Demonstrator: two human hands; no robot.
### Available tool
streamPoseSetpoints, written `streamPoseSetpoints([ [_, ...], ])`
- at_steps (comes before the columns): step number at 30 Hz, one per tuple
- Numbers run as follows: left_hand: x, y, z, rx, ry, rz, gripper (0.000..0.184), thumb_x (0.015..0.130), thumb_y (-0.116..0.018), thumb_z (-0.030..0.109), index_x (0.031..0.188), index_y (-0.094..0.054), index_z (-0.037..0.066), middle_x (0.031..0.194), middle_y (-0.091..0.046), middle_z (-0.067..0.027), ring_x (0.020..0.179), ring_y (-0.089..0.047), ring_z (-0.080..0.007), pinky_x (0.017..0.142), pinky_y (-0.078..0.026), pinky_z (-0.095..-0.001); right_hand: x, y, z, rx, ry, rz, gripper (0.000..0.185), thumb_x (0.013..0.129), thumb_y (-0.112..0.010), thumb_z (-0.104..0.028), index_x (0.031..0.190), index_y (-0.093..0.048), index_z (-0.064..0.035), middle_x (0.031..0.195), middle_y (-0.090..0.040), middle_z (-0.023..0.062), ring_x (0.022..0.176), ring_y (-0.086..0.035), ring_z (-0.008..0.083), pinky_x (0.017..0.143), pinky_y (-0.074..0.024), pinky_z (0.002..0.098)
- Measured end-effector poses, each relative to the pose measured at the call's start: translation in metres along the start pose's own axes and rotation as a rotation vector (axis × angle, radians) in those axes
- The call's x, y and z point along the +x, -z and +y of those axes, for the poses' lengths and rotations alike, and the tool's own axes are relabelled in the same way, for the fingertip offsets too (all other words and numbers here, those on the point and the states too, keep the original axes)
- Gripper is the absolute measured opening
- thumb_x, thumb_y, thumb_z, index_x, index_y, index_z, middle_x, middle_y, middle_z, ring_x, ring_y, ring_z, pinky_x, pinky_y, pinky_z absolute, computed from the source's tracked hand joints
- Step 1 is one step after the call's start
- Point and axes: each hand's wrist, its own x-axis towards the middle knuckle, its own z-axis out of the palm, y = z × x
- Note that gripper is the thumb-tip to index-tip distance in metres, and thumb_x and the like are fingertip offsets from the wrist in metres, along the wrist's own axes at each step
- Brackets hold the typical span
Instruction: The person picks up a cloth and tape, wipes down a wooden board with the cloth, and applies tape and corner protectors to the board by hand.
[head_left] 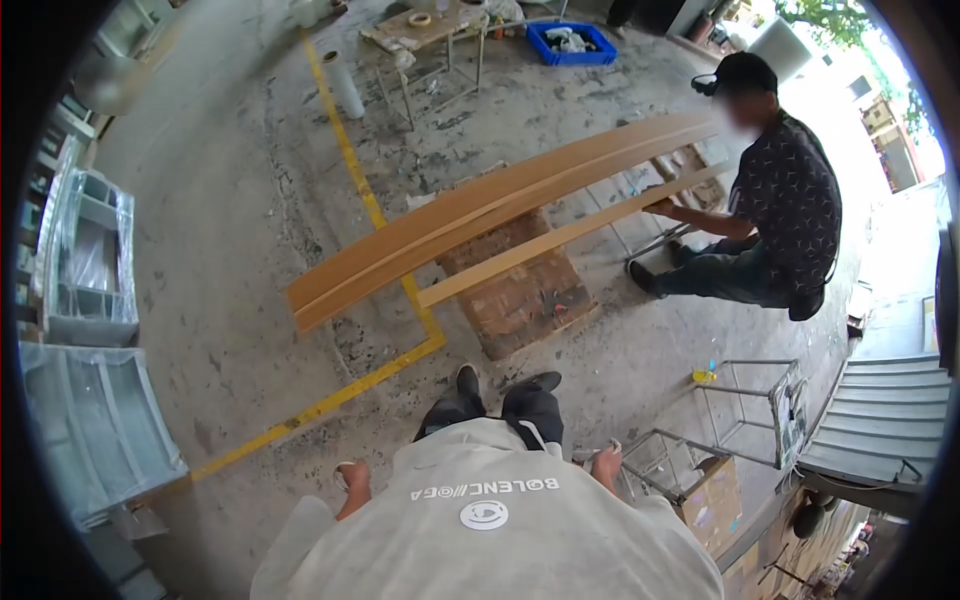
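My left hand (353, 478) hangs low beside my left hip, away from the boards. Something pale shows at its fingers, too small to make out. On the other side, my right hand (605, 466) is at hip height near a metal frame (660, 450), with a pale greyish bit at its fingers. Whether either hand grips anything is unclear. Ahead of my feet, a long brown board (480, 215) stretches from left to upper right. A narrower strip (560, 235) lies alongside it, held by a co-worker's hand (660, 203).
The co-worker (785, 190) stands bent at the right. Below the boards lies a flattened brown cardboard piece (520, 325). A yellow line (345, 150) crosses the floor. Wrapped glass-like units (95, 420) stand left; a blue crate (570, 55) and a table (430, 30) are farther back.
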Motion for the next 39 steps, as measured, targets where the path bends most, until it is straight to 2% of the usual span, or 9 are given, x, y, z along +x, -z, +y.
streamPoseSetpoints([
  [5, -0.017, -0.056, 0.046, 0.041, -0.442, -0.119, 0.079, 0.076, -0.066, 0.026, 0.137, -0.031, -0.009, 0.132, -0.047, -0.0308, 0.125, -0.047, -0.0391, 0.103, -0.037, -0.0414, 0.022, -0.016, -0.062, 0.178, 0.155, -0.117, 0.039, 0.091, -0.05, -0.029, 0.118, -0.06, -0.0028, 0.11, -0.064, 0.0236, 0.102, -0.061, 0.0412, 0.086, -0.0466, 0.0464],
  [17, -0.013, -0.052, 0.151, 0.02, -0.58, -0.091, 0.075, 0.08, -0.067, 0.037, 0.135, -0.036, -0.003, 0.132, -0.049, -0.0286, 0.125, -0.046, -0.0397, 0.102, -0.038, -0.0428, -0.006, -0.005, -0.14, 0.564, 0.478, -0.245, 0.051, 0.092, -0.053, -0.04, 0.116, -0.059, 0.0043, 0.111, -0.064, 0.0227, 0.104, -0.061, 0.0355, 0.087, -0.045, 0.0402],
  [21, -0.021, -0.048, 0.15, 0.05, -0.528, -0.106, 0.073, 0.08, -0.067, 0.037, 0.134, -0.038, -0.003, 0.129, -0.05, -0.0294, 0.123, -0.048, -0.041, 0.1, -0.04, -0.0439, -0.012, 0.007, -0.084, 0.316, 0.114, -0.196, 0.049, 0.092, -0.051, -0.041, 0.111, -0.062, 0.0032, 0.103, -0.067, 0.0171, 0.095, -0.064, 0.0318, 0.084, -0.0476, 0.0428],
  [24, -0.025, -0.052, 0.156, 0.098, -0.476, -0.11, 0.072, 0.081, -0.066, 0.039, 0.132, -0.04, -0.004, 0.129, -0.05, -0.0302, 0.123, -0.047, -0.042, 0.1, -0.04, -0.0449, 0.012, -0.011, -0.044, 0.867, -0.279, -0.188, 0.05, 0.095, -0.045, -0.04, 0.121, -0.056, 0.0011, 0.117, -0.062, 0.0126, 0.097, -0.062, 0.027, 0.087, -0.0491, 0.0391],
  [27, -0.023, -0.063, 0.158, 0.112, -0.44, -0.154, 0.076, 0.082, -0.064, 0.044, 0.134, -0.037, -0.005, 0.129, -0.05, -0.0307, 0.122, -0.047, -0.0421, 0.1, -0.04, -0.0451, 0.015, -0.006, -0.07, 1.035, -0.231, -0.303, 0.048, 0.097, -0.042, -0.038, 0.126, -0.052, -0.001, 0.124, -0.056, 0.0092, 0.101, -0.06, 0.0246, 0.088, -0.0495, 0.0365],
  [29, -0.042, -0.064, 0.18, 0.054, -0.441, -0.214, 0.079, 0.083, -0.064, 0.045, 0.134, -0.036, -0.008, 0.132, -0.049, -0.0294, 0.126, -0.045, -0.0409, 0.102, -0.037, -0.0441, 0.015, -0.005, -0.111, 0.928, 0.073, -0.309, 0.046, 0.098, -0.041, -0.037, 0.125, -0.053, -0.0013, 0.122, -0.056, 0.0089, 0.103, -0.059, 0.0239, 0.089, -0.0486, 0.0361],
  [32, -0.039, -0.089, 0.2, 0.042, -0.498, -0.292, 0.077, 0.087, -0.062, 0.047, 0.137, -0.035, -0.005, 0.11, -0.057, -0.0188, 0.093, -0.06, -0.0298, 0.082, -0.048, -0.0381, 0.001, 0.002, -0.221, 0.856, 0.291, -0.5, 0.045, 0.099, -0.04, -0.034, 0.123, -0.055, 0.0002, 0.115, -0.061, 0.0112, 0.104, -0.058, 0.0253, 0.092, -0.0459, 0.0361],
  [36, -0.071, -0.122, 0.246, -0.398, -0.585, -0.293, 0.072, 0.091, -0.059, 0.046, 0.138, -0.034, -0.003, 0.088, -0.051, -0.0068, 0.066, -0.054, -0.0145, 0.06, -0.048, -0.031, 0.01, -0.078, -0.335, 0.453, 0.93, -0.313, 0.04, 0.097, -0.044, -0.026, 0.125, -0.054, 0.0023, 0.127, -0.056, 0.022, 0.119, -0.052, 0.0336, 0.101, -0.0393, 0.0386],
  [39, -0.057, -0.156, 0.253, -0.353, -0.594, -0.3, 0.064, 0.096, -0.05, 0.047, 0.134, -0.036, -0.002, 0.09, -0.053, -0.0043, 0.08, -0.054, -0.0138, 0.074, -0.046, -0.0291, -0.03, -0.156, -0.363, -0.267, 1.434, 0.109, 0.046, 0.094, -0.047, -0.029, 0.13, -0.05, 0.0004, 0.139, -0.043, 0.0233, 0.131, -0.036, 0.0397, 0.11, -0.0268, 0.0484],
])
